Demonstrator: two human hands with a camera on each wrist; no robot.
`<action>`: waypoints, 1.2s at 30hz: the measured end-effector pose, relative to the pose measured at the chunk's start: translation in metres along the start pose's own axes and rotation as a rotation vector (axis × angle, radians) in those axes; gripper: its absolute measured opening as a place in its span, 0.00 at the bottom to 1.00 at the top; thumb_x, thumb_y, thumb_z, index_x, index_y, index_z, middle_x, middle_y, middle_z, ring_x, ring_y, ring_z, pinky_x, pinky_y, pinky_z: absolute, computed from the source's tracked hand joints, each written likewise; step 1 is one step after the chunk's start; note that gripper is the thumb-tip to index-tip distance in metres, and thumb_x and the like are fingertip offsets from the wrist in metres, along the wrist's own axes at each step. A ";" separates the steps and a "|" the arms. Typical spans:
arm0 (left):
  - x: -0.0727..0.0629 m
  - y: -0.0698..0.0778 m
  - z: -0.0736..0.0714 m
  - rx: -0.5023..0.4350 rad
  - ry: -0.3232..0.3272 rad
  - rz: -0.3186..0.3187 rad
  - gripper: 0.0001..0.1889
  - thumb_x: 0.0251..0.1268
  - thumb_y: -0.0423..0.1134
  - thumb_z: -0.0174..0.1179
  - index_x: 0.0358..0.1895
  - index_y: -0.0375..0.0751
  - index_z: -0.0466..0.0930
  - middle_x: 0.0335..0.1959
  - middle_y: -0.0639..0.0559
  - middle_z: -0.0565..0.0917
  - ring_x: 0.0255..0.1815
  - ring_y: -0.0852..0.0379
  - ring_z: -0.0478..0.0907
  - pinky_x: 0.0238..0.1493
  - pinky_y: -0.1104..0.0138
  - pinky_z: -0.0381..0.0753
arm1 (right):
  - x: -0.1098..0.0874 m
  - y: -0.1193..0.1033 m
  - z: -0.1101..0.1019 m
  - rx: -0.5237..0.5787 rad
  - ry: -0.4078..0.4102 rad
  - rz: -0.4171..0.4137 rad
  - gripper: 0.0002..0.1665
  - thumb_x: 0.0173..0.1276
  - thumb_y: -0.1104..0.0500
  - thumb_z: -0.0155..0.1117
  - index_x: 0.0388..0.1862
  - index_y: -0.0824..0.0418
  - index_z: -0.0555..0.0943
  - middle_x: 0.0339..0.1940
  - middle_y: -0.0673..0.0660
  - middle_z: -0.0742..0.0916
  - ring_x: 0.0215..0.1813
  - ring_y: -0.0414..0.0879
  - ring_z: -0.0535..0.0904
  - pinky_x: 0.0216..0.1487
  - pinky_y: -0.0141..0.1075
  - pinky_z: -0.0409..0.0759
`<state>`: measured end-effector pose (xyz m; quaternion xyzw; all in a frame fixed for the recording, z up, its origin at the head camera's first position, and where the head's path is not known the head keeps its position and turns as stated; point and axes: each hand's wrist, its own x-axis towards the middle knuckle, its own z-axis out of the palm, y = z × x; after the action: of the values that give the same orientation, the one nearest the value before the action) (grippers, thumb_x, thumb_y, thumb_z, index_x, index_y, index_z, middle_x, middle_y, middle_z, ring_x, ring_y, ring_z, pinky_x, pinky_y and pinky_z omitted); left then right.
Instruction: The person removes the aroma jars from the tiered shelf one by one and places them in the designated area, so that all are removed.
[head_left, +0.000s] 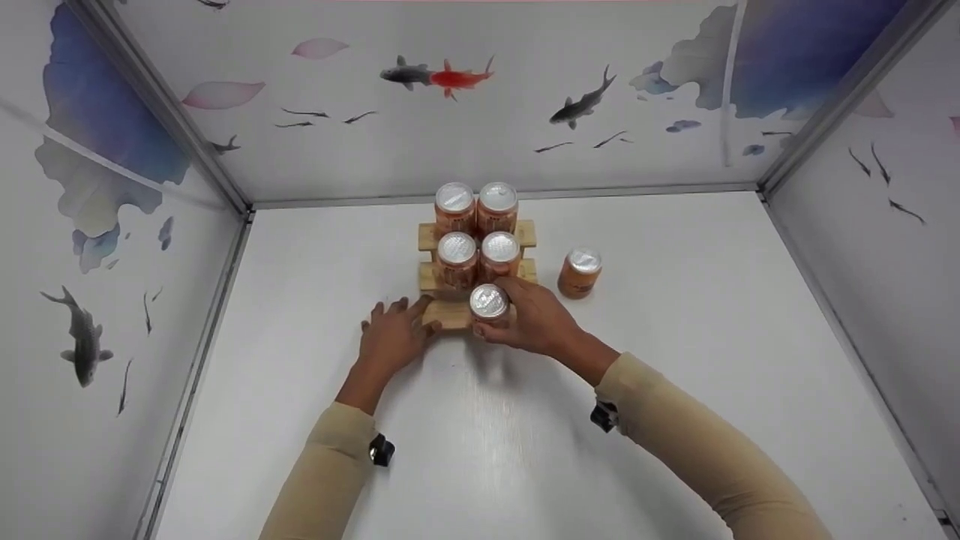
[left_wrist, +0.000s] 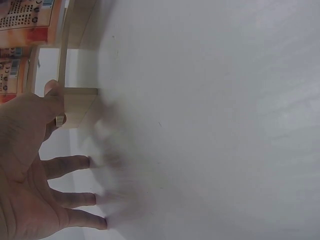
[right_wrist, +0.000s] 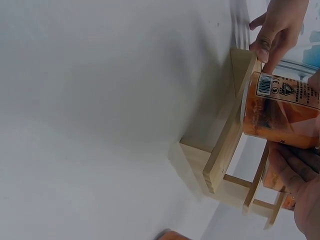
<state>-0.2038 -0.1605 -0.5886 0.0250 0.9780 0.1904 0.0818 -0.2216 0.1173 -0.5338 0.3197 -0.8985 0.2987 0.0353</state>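
A light wooden stepped rack (head_left: pixel 450 316) stands on the table, its front step lowest. My left hand (head_left: pixel 391 339) pinches the left end of that step between thumb and forefinger, its other fingers spread down toward the table. My right hand (head_left: pixel 541 319) grips an orange can (right_wrist: pixel 280 112) with a silver lid, holding it upright on or just above the right part of the front step. Two similar cans (head_left: pixel 457 259) stand on the middle step, and two more cans (head_left: pixel 455 206) on the back step. The left wrist view shows the left fingers (left_wrist: pixel 75 200) spread.
Another orange can (head_left: pixel 580 274) stands on the table right of the rack. The white tabletop (head_left: pixel 480 450) runs around the rack. Printed panels with fish (head_left: pixel 450 75) enclose the back and both sides, the back panel rising close behind the rack.
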 end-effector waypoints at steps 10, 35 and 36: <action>-0.001 0.000 -0.001 -0.018 -0.011 -0.007 0.35 0.83 0.68 0.55 0.85 0.61 0.71 0.83 0.34 0.73 0.83 0.20 0.65 0.73 0.20 0.69 | -0.009 0.012 -0.013 -0.049 0.004 0.033 0.41 0.65 0.42 0.85 0.68 0.63 0.80 0.59 0.62 0.92 0.58 0.57 0.92 0.57 0.54 0.91; -0.001 0.002 0.000 0.003 -0.004 0.002 0.34 0.84 0.67 0.54 0.85 0.59 0.71 0.82 0.33 0.74 0.82 0.18 0.66 0.71 0.20 0.71 | -0.031 0.045 -0.041 -0.041 0.035 0.107 0.37 0.64 0.42 0.86 0.62 0.60 0.82 0.51 0.57 0.92 0.51 0.50 0.90 0.54 0.52 0.90; -0.001 0.001 0.000 0.002 0.000 0.004 0.34 0.84 0.67 0.54 0.85 0.60 0.71 0.82 0.33 0.74 0.82 0.19 0.67 0.71 0.20 0.71 | -0.032 0.047 -0.042 -0.042 0.036 0.111 0.37 0.64 0.42 0.86 0.63 0.61 0.82 0.51 0.57 0.92 0.52 0.51 0.90 0.55 0.53 0.90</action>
<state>-0.2028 -0.1592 -0.5881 0.0272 0.9781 0.1894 0.0815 -0.2291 0.1879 -0.5313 0.2629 -0.9202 0.2870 0.0415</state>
